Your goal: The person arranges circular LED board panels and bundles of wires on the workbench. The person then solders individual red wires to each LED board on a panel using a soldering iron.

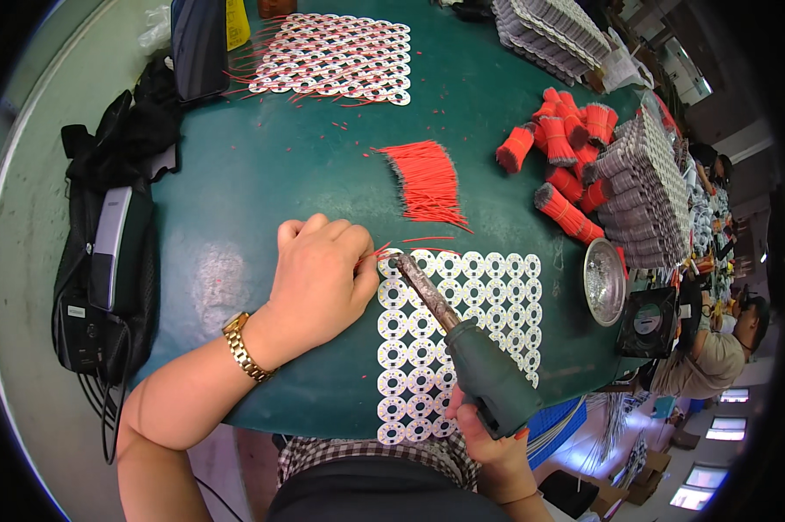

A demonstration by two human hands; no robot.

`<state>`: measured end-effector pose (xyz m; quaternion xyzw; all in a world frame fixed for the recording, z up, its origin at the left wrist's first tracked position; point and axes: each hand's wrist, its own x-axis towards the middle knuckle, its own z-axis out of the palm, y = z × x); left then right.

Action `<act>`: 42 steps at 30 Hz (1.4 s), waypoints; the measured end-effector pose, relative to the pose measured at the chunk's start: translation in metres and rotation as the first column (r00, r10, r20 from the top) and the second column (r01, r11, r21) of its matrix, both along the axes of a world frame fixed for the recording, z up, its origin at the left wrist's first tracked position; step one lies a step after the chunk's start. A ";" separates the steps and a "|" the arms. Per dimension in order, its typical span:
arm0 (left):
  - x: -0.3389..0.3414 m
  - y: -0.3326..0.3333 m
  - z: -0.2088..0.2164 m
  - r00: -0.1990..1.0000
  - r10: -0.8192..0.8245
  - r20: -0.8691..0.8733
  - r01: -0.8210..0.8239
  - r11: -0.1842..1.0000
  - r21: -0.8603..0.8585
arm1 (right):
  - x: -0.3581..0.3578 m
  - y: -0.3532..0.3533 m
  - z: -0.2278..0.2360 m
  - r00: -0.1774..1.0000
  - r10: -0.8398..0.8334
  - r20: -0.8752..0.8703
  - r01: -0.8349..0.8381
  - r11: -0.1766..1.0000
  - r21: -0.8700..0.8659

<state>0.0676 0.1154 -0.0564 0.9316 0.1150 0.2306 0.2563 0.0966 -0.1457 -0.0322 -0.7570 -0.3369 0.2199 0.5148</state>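
Some wire [381,250] in left hand [321,280], soldering iron [493,372] in right hand [485,445] (bowl [604,283] contents unclear).

Electronics assembly workshop indicated: stacked board panels [649,187] and bundled red wires [559,143] set out on green table [262,165], soldering iron [484,361] in use, another person [704,367] seen beyond.
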 end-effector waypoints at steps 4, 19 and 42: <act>-0.001 0.001 -0.001 1.000 -0.002 -0.004 0.002 1.000 -0.006 | -0.001 -0.001 -0.005 0.998 -0.032 0.051 0.031 0.999 0.008; -0.003 -0.008 0.012 0.992 0.053 0.113 -0.045 0.996 -0.077 | -0.005 -0.017 0.000 0.966 -0.194 -0.172 0.217 0.968 0.126; 0.002 -0.018 0.001 0.999 0.009 -0.052 -0.007 0.999 0.049 | 0.002 -0.010 0.008 0.997 -0.044 -0.058 0.043 0.999 -0.023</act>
